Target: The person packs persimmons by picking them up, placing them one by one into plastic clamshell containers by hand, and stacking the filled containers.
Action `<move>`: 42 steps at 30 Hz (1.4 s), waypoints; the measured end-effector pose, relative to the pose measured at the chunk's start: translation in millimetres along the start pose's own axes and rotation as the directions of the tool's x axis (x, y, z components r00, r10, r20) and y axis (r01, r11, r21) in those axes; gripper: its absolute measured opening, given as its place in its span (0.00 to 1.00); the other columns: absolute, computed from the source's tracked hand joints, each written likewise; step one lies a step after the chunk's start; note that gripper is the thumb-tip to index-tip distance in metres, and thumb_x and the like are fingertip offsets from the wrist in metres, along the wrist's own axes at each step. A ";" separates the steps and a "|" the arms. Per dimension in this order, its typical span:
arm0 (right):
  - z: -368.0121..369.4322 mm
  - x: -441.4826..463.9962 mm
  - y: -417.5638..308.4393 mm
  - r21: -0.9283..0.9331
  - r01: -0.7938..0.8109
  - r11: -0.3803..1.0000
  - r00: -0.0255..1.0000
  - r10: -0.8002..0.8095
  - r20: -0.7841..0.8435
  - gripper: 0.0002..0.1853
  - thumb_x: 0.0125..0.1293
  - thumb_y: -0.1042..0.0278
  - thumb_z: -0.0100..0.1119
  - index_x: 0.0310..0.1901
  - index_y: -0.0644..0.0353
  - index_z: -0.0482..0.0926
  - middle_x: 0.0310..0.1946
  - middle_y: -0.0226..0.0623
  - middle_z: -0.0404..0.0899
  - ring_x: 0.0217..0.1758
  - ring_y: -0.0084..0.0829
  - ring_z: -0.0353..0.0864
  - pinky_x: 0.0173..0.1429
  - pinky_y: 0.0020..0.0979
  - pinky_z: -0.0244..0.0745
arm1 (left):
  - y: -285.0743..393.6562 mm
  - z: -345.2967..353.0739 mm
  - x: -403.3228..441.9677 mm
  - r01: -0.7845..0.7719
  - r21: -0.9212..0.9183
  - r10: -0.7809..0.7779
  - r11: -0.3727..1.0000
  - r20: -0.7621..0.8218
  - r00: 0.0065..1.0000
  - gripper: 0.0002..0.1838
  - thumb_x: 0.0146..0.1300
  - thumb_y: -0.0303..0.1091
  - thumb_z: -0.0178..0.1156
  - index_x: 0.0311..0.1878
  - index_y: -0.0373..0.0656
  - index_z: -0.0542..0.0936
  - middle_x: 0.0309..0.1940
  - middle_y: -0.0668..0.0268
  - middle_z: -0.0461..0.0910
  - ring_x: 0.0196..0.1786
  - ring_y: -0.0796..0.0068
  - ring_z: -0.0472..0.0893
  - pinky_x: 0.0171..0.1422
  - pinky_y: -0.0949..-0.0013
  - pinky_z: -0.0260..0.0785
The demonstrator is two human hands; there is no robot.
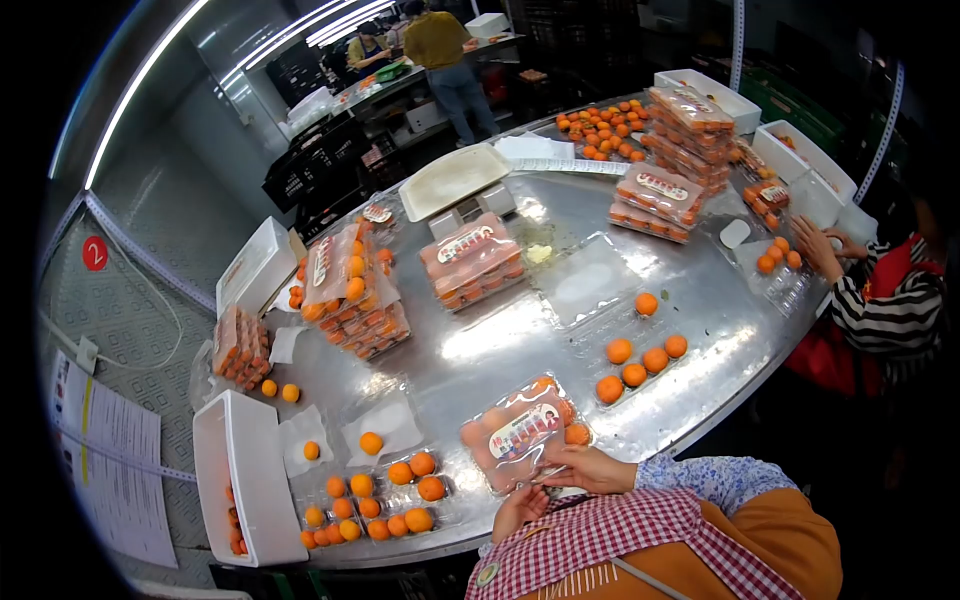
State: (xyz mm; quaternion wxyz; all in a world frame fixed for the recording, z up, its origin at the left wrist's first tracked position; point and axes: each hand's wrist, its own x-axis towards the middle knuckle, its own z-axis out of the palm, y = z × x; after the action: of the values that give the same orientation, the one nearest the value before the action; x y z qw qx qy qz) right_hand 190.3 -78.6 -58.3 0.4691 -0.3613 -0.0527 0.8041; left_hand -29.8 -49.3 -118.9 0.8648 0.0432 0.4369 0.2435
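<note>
A clear plastic clamshell pack [500, 465] of round orange fruit lies on the metal table just in front of me, with a printed label on its lid. My right hand [592, 470] grips its near right corner, fingers on the edge. Close beside it, my left hand [520, 508] has its fingers curled at the near edge of the same pack. To the left are open clear trays [405, 495] partly filled with loose orange fruit. Right of the pack, another open tray [640, 370] has several fruits in it.
Stacked filled packs [350, 295] stand at left, with more packs [690, 140] at the back right. A weighing scale [455, 185] sits at the far edge. White foam boxes [250, 480] line the left side. At right, a co-worker's hands [820, 245] are near a tray.
</note>
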 end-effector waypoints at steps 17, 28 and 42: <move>-4.7 9.2 0.5 0.063 -0.004 0.998 1.000 0.005 -0.009 0.18 0.76 0.62 0.48 0.59 0.66 0.69 0.57 0.42 0.74 0.61 0.35 0.77 0.66 0.32 0.75 | -5.8 16.8 -0.2 -0.163 0.138 0.170 0.977 -0.037 0.985 0.15 0.72 0.29 0.51 0.55 0.28 0.73 0.47 0.51 0.81 0.48 0.61 0.83 0.56 0.60 0.79; 70.1 2.2 -50.7 -0.244 0.122 0.962 0.989 -0.138 -0.053 0.15 0.73 0.66 0.50 0.45 0.74 0.73 0.47 0.50 0.80 0.47 0.38 0.85 0.50 0.30 0.83 | -1.9 32.2 -4.3 -0.024 0.283 0.081 0.959 -0.192 0.978 0.22 0.71 0.42 0.56 0.57 0.34 0.71 0.46 0.53 0.79 0.43 0.56 0.83 0.50 0.55 0.80; 115.0 39.2 -125.9 -0.061 0.288 0.956 0.957 -0.285 0.045 0.14 0.73 0.66 0.46 0.48 0.72 0.69 0.50 0.55 0.77 0.47 0.46 0.85 0.48 0.37 0.85 | -6.8 30.6 4.8 0.024 0.159 0.014 0.987 -0.237 0.971 0.16 0.70 0.33 0.55 0.52 0.29 0.72 0.42 0.51 0.81 0.41 0.56 0.84 0.46 0.57 0.82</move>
State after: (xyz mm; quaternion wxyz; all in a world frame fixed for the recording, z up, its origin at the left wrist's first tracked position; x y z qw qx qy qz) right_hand 196.3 51.5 58.6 0.5673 -0.3509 -0.1399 0.7318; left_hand -1.0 -48.8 -105.6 0.8008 0.0822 0.5553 0.2086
